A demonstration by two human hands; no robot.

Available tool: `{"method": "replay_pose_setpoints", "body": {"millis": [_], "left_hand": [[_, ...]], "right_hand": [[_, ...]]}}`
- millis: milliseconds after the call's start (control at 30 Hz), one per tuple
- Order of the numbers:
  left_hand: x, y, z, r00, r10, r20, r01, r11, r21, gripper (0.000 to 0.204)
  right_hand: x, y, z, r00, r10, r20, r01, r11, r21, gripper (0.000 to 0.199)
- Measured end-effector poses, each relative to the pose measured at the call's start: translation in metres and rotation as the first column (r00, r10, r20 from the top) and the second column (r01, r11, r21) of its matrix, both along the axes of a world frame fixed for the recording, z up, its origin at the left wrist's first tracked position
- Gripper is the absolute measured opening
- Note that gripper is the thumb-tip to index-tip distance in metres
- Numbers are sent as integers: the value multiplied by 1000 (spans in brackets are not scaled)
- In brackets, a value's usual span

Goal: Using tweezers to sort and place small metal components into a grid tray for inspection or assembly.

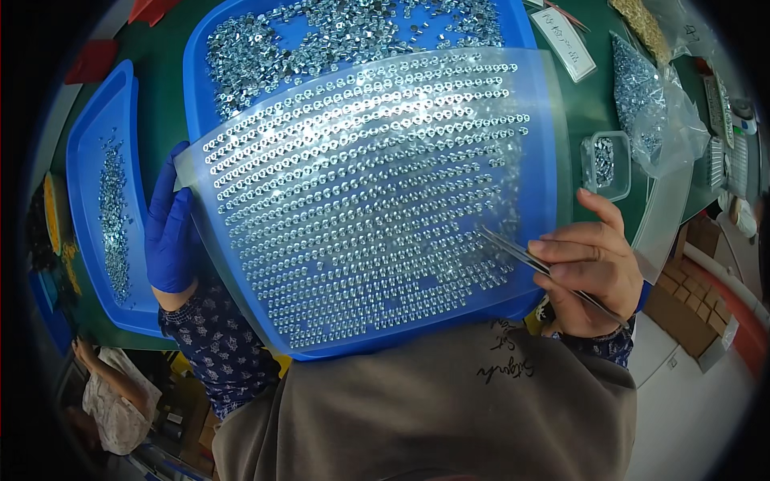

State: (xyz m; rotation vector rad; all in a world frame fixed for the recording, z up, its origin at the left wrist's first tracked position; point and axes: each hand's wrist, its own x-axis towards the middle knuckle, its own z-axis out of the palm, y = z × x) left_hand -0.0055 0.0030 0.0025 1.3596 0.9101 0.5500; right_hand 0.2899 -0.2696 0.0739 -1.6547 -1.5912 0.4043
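Clear perforated sheet (377, 200) overhangs blue tray (241, 48), crowding tabletop (593, 104). Gloved left hand (170, 228) grips sheet's left edge. Bare right hand (589, 268) pinches tweezers (521, 256), tips on sheet's right rows.

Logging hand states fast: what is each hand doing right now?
Left hand, blue-gloved: gripping the left edge of the clear plate.
Right hand, bare: closed on tweezers, tips over the plate.
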Motion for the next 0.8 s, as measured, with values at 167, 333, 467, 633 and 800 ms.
{"method": "replay_pose_setpoints", "body": {"millis": [167,333,467,633,800], "left_hand": [[1,0,0,1000,-3,17,3,1000,-23,47],[4,-3,2,1000,21,-12,-21,999,-31,48],[1,1,-1,1000,-8,-18,8,999,-35,48],[-2,0,0,999,-20,27,20,1000,-23,47],[1,2,-1,1000,-19,-17,19,1000,-15,48]], "right_hand": [[0,-1,-1,1000,4,5,-4,1000,5,25],[-2,-3,-1,999,-45,19,46,998,-41,22],[0,-1,-2,997,-54,49,54,999,-3,26],[5,-6,2,992,-96,79,96,995,6,26],[8,-7,0,995,-84,48,85,996,-24,22]]}}
